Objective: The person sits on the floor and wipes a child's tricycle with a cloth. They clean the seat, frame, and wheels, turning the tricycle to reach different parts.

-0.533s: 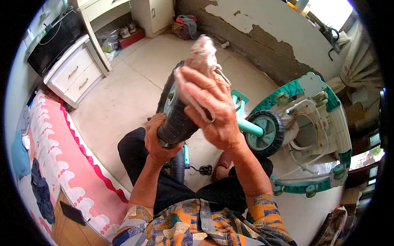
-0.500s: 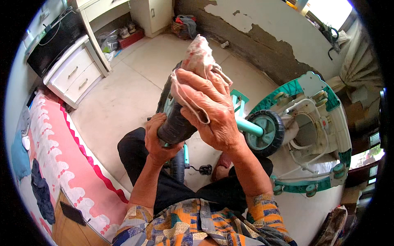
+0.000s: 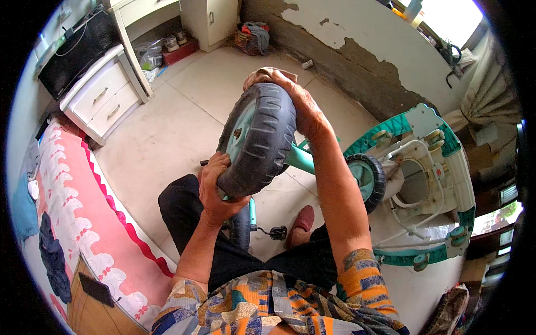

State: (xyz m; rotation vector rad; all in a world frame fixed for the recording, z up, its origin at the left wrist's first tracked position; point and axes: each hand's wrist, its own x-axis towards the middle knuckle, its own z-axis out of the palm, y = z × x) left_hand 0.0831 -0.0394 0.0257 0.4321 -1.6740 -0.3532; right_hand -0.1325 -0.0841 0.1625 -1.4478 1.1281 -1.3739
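Note:
A large wheel (image 3: 261,134) with a black treaded tyre and a teal hub is raised in front of me, part of an upturned child's tricycle with a teal frame tube (image 3: 302,159). Low on the tyre, my left hand (image 3: 215,187) is closed around its near edge. My right hand (image 3: 304,106) reaches over the far upper side, pressing a cloth (image 3: 289,74) against the tyre. Most of that cloth and the right fingertips are hidden behind the wheel. Two more wheels show: one (image 3: 365,183) at the right and another (image 3: 240,228) between my legs, near a black pedal (image 3: 278,232).
An overturned teal-and-white baby walker (image 3: 462,184) lies on the floor to the right. Along the left runs a bed with a pink-and-white cover (image 3: 106,223). A white drawer cabinet (image 3: 103,100) stands beyond it, and a basket of cloths (image 3: 252,38) sits by the far wall.
My right hand with the cloth has moved from the near face of the tyre over to its far upper side, uncovering the tread. The left hand keeps its grip.

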